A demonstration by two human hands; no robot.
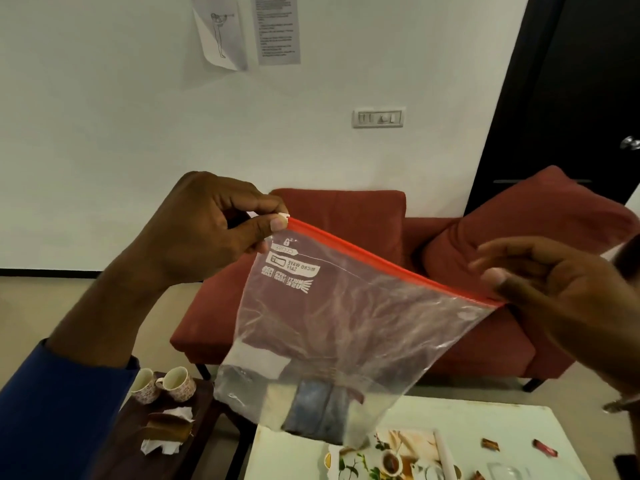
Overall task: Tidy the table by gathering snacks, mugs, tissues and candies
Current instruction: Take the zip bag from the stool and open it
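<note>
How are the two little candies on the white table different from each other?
The brown candy has a crinkly brownish wrapper and looks short and stubby; the red candy has a red wrapper and looks longer and thinner. The brown candy lies nearer the tray picture, while the red candy lies farther right, toward the white table's edge. Both are small, wrapped, lying loose on the table, untouched by either hand.

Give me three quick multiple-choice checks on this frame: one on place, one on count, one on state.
1. Where are the mugs?
A. dark side table
B. sofa
C. white table

2. How many mugs show?
A. one
B. two
C. four

3. What is the left hand doing?
A. hanging idle
B. pinching the zip bag at its slider end
C. holding a mug

Answers: 1 A, they stand on the dark side table by crumpled tissues; 2 B, a pair side by side; 3 B, thumb and finger meet on the white slider.
</note>
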